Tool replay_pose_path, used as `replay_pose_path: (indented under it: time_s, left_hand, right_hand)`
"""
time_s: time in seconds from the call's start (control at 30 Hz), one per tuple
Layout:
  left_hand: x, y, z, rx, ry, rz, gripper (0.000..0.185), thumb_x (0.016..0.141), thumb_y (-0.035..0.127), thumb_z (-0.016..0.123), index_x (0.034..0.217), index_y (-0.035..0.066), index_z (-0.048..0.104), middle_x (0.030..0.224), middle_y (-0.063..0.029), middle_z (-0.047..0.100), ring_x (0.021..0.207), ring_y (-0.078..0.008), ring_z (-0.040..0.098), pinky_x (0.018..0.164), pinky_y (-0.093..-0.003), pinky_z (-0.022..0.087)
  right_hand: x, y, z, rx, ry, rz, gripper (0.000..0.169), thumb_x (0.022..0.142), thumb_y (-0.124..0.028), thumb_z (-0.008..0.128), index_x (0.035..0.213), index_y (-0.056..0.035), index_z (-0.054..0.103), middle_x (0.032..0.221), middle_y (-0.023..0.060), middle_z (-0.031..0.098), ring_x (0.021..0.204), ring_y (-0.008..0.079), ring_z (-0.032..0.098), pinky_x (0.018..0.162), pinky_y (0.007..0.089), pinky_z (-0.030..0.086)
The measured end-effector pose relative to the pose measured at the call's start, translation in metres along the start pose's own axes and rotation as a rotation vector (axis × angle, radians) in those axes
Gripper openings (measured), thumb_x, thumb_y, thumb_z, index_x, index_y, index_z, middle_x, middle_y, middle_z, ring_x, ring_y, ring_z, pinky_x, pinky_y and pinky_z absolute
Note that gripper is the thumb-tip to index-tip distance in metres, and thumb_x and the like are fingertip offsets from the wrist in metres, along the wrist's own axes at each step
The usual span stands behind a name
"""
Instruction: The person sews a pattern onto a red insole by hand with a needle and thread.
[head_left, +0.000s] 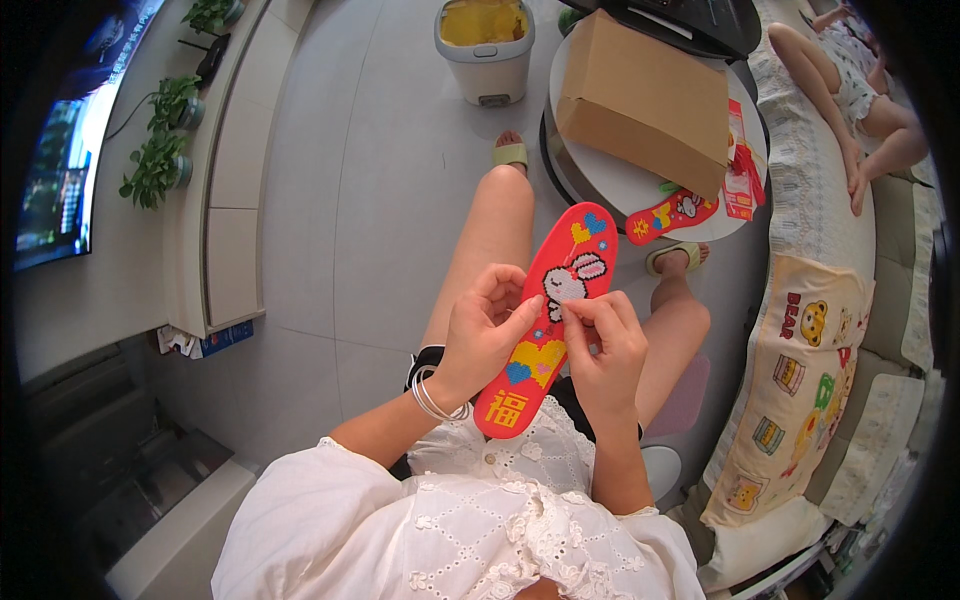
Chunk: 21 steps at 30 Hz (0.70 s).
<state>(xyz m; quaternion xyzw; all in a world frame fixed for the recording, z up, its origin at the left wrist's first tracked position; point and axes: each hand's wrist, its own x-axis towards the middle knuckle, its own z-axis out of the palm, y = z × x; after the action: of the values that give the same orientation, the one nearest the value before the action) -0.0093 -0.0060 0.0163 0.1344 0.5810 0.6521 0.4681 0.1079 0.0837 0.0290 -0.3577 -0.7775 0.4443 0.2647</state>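
Observation:
A red cross-stitch insole (551, 352) slants across the view above my lap. It bears a white rabbit, yellow and blue hearts, and a yellow character at the heel end. My left hand (487, 322) grips its left edge, the thumb lying on the patterned face and the fingers partly behind. On the other side, my right hand (611, 337) has thumb and forefinger pinched together against the stitching at the rabbit's body. Whether a needle or thread sits between those fingertips is too small to see. A matching insole (671, 215) lies on the round table (566, 82), partly beside the box.
A large cardboard box (645, 97) covers much of the table, with red packets (741, 176) beside it. Beyond my knees stands a lidless waste bin (487, 79). Another person's legs (817, 82) rest on the sofa (795, 180) at right. Potted plants (154, 169) line the left cabinet.

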Motion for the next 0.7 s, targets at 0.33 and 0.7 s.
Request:
replay_pose_path:
  time_s: [0.33,0.7]
  left_hand:
    - [-0.004,-0.003,0.004,0.380,0.053,0.246,0.020,0.085,-0.001,0.064,0.103,0.000,0.056,0.092,-0.0068,0.065,0.079,-0.0096,0.062,0.067,-0.0227,0.051]
    - [-0.008,-0.007,0.006,0.896,0.039,0.821,0.019,0.075,-0.006,0.067,0.094,-0.001,0.064,0.087,-0.0120,0.064,0.072,-0.0250,0.063,0.059,-0.0305,0.051]
  right_hand:
    - [0.003,-0.007,-0.004,-0.141,-0.035,-0.076,0.008,0.076,0.001,0.065,0.081,-0.0009,0.060,0.074,0.0111,0.054,0.063,0.0278,0.057,0.056,0.0362,0.045]
    - [-0.005,0.000,0.006,-0.042,-0.020,0.042,0.007,0.077,0.003,0.062,0.081,-0.0008,0.059,0.074,0.0120,0.055,0.059,0.0267,0.057,0.052,0.0350,0.045]
